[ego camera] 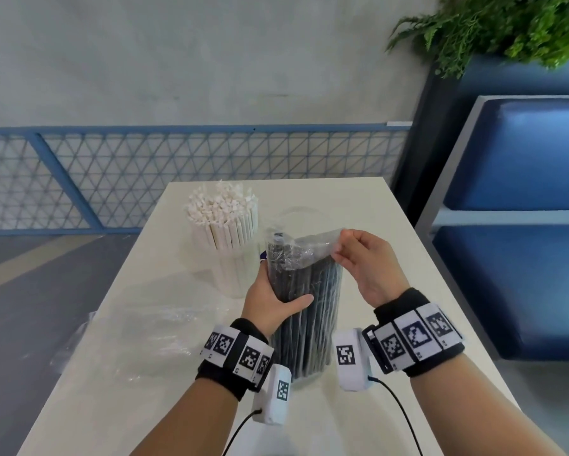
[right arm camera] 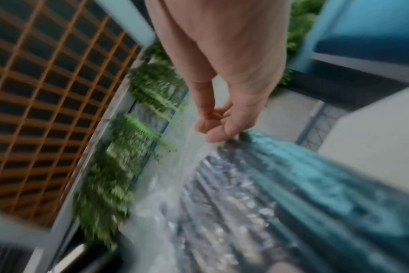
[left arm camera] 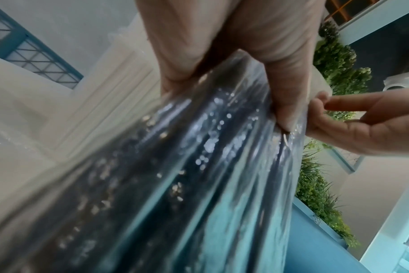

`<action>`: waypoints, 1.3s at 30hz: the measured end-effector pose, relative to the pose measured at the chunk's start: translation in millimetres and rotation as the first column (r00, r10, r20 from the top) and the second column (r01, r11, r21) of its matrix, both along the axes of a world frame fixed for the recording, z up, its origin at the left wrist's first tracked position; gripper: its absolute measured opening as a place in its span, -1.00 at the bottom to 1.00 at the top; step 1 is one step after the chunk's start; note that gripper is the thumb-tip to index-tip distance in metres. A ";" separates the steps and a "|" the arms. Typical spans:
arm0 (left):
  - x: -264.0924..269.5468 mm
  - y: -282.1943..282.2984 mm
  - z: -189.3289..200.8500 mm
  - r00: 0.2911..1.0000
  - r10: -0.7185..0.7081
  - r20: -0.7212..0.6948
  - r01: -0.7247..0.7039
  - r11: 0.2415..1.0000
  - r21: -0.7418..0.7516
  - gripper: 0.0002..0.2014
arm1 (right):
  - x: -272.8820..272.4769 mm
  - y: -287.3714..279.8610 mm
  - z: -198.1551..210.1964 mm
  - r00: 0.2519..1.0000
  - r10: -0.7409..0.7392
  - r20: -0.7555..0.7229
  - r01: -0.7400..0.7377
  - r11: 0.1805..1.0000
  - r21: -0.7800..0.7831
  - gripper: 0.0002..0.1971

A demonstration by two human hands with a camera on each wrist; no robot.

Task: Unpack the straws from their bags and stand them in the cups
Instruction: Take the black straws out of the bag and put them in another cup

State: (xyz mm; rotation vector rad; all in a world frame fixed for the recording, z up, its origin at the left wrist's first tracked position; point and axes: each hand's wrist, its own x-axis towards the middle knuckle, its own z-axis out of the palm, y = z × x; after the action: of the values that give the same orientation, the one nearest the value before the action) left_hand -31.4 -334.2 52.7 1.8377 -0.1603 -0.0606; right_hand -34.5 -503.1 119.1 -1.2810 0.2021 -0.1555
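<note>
My left hand (ego camera: 270,299) is wrapped around the middle of the clear plastic bag of black straws (ego camera: 304,304), fingers curled behind it and thumb across the front, holding it upright with its long axis running from the surface (ego camera: 391,232) up toward me. The bag's lower end sits down by my wrists, inside what looks like a clear cup, though that rim is hard to make out. My right hand (ego camera: 363,263) is up at the bag's top corner, on the side away from the white straws, thumb and forefinger pinching the loose film (right arm camera: 199,146) there; the other fingers are loosely curled and hold nothing.

Just beyond the bag on its left stands the translucent cup packed with white paper-wrapped straws (ego camera: 223,222), so I judge that half done. An empty crumpled clear bag (ego camera: 135,327) lies flat on the surface, left of my left hand.

The mouth of the bag is at the top, right at my right fingers, so that hand is the one placed to peel or tear it open while the left steadies the bundle. The film is slick and thin; I reckon it could slip from the pinch.
</note>
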 end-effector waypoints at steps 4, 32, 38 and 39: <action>0.8 -2.7 -5.3 0.999 0.001 -0.032 -0.002 1.000 -0.010 -0.20 | -0.1 -1.3 8.5 0.999 -0.041 0.007 0.040 0.987 0.156 -0.90; 20.2 13.7 43.3 0.994 -0.099 0.047 0.105 0.984 -0.141 -0.24 | 25.3 20.7 48.8 0.865 0.219 0.452 0.281 0.535 -0.796 -0.84; 26.4 59.6 49.0 0.994 -0.085 0.073 0.080 0.994 0.068 -0.19 | 42.4 51.5 48.5 0.926 0.288 0.246 0.218 0.126 -0.968 -0.55; 25.6 65.6 45.6 0.994 -0.078 0.072 0.073 0.995 0.073 -0.20 | 44.1 58.0 48.7 0.933 0.283 0.223 0.197 0.119 -0.973 -0.53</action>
State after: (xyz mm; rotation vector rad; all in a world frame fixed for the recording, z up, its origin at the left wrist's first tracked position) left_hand -5.8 -268.6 98.4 1.9051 -0.2834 -0.0513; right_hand 9.6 -445.2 167.8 -2.6518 -0.3944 -0.5562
